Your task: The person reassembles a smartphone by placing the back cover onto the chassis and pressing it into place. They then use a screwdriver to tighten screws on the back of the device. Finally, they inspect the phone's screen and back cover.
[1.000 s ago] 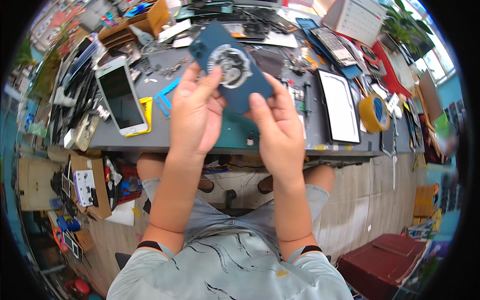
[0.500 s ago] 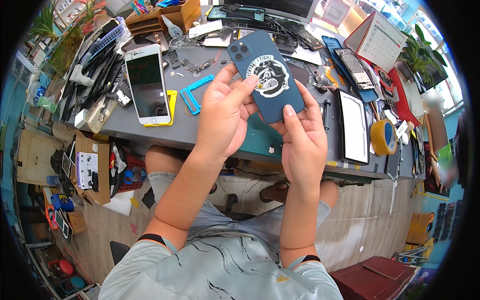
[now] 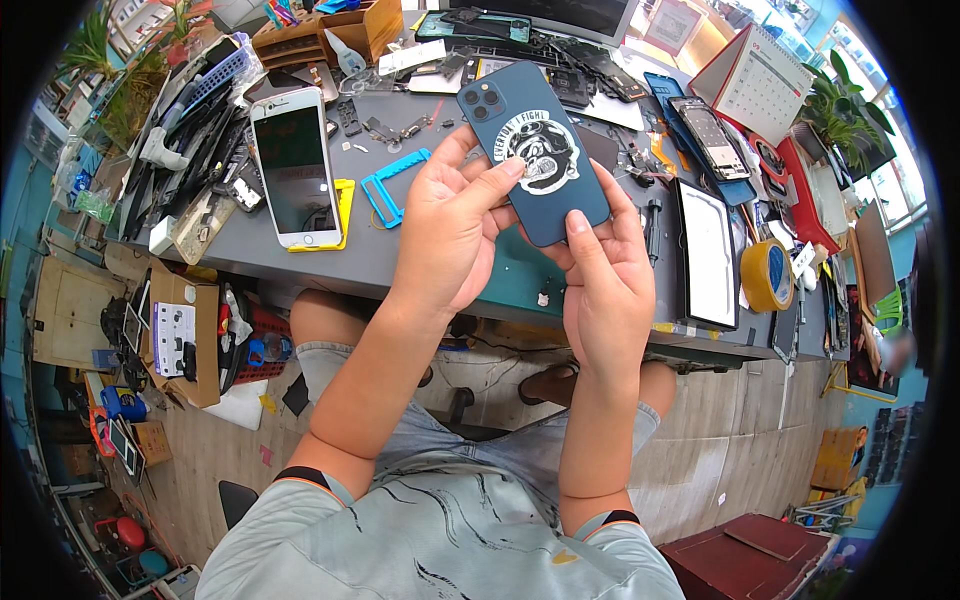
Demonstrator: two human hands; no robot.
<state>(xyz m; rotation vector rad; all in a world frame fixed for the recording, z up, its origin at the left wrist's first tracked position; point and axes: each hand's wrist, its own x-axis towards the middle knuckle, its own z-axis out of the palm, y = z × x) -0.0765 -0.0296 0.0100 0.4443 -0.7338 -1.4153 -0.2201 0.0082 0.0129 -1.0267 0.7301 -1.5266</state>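
Observation:
Both my hands hold a dark blue smartphone (image 3: 490, 128) above the desk, its back facing up. Several camera lenses sit in its upper left corner, and a black-and-white round sticker (image 3: 543, 157) covers the middle. My left hand (image 3: 447, 215) grips the phone's left edge, the thumb lying on the sticker. Around the lower right corner closes my right hand (image 3: 605, 265), its thumb on the phone's back near the bottom edge. Fingers under the phone are partly hidden. Left of my hands, a white phone (image 3: 293, 165) leans on a yellow stand (image 3: 345, 215), near a blue plastic frame (image 3: 378, 195).
Phone parts and dismantled phones crowd the back of the grey desk (image 3: 360, 265). To the right are a white panel in a black frame (image 3: 707, 255), a yellow tape roll (image 3: 767, 275), a screwdriver (image 3: 654, 230) and a desk calendar (image 3: 760, 85). Cardboard boxes (image 3: 205, 340) stand at lower left.
My left thumb has slid slightly to the right across the sticker. The phone stays almost where it was, in both hands. At the far right, a blurred figure has shifted lower.

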